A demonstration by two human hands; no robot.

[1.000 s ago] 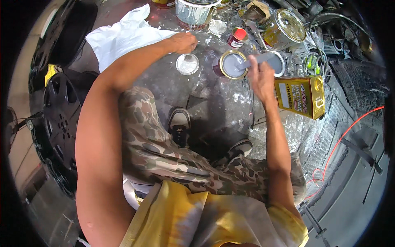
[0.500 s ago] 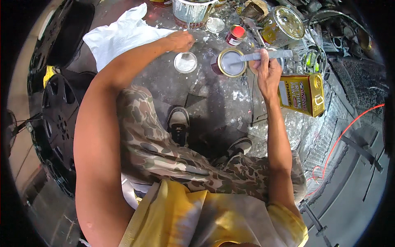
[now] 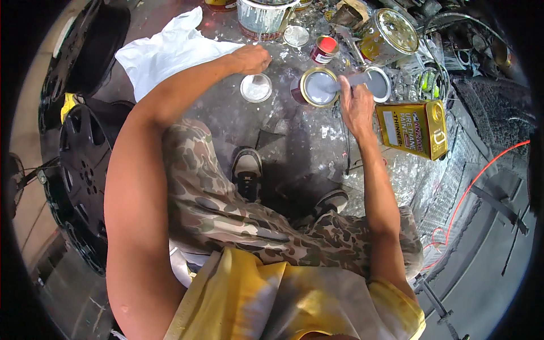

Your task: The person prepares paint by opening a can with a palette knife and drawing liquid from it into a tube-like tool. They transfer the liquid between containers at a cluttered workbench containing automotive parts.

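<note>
My right hand (image 3: pixel 357 110) is closed around a flat stir stick (image 3: pixel 358 79) coated in grey paint. The stick's lower end dips into the grey paint of an open can (image 3: pixel 304 93). Right beside it, partly behind my hand, stands a second open container (image 3: pixel 387 93) with darker grey inside. My left hand (image 3: pixel 252 59) reaches forward, its fingers curled in; whatever they may hold is hidden. Just below that hand lies a round lid (image 3: pixel 256 88) with pale smears, and a white plastic sheet (image 3: pixel 164 54) spreads to its left.
A gold thinner tin (image 3: pixel 416 129) lies to the right of my right hand. Farther off are a small red-topped can (image 3: pixel 324 50), a drip-covered bucket (image 3: pixel 263 20) and a large paint-stained can (image 3: pixel 391 37). Black wheels (image 3: pixel 85 170) stand at left; an orange hose (image 3: pixel 466 195) curves at right.
My right hand has moved left with the stir stick, toward the open paint can, uncovering more of the second container. My left hand has barely shifted.
</note>
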